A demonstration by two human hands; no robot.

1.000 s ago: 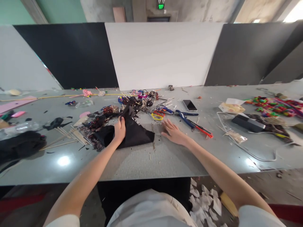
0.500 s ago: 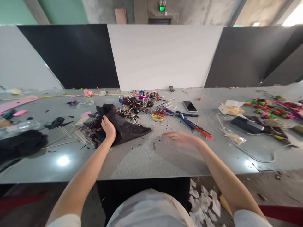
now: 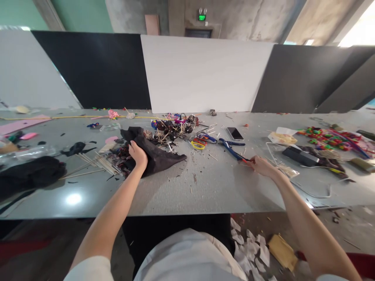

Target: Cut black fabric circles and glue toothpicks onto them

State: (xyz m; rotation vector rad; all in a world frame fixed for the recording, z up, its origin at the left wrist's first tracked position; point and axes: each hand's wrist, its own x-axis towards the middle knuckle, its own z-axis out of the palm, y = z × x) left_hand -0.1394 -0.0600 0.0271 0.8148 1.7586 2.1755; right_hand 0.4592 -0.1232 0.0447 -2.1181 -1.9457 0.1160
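Note:
My left hand (image 3: 138, 154) is closed on a piece of black cloth (image 3: 155, 158), which spreads to the right in a pointed flap. Beneath and left of it lies a heap of dark scraps (image 3: 118, 156), partly hidden by the hand. My right hand (image 3: 261, 166) has its fingers closed around the near end of an orange-and-black tool (image 3: 243, 159) lying on the table. Its kind is hard to make out, as the fingers cover much of it. Touching or close to its far end are blue-handled pliers (image 3: 230, 146).
Dark balls stuck with sticks (image 3: 161, 136) lie behind the cloth, beside yellow-handled scissors (image 3: 198, 144). A phone (image 3: 235, 133) is beyond the pliers. Wooden sticks (image 3: 101, 164) and black fabric (image 3: 32, 173) lie left; a dark box (image 3: 300, 156) and white cable (image 3: 316, 196) are right.
My right hand has moved right from bare table to the orange-and-black tool and closed on its end. My left hand stays on the black cloth. The view has shifted slightly.

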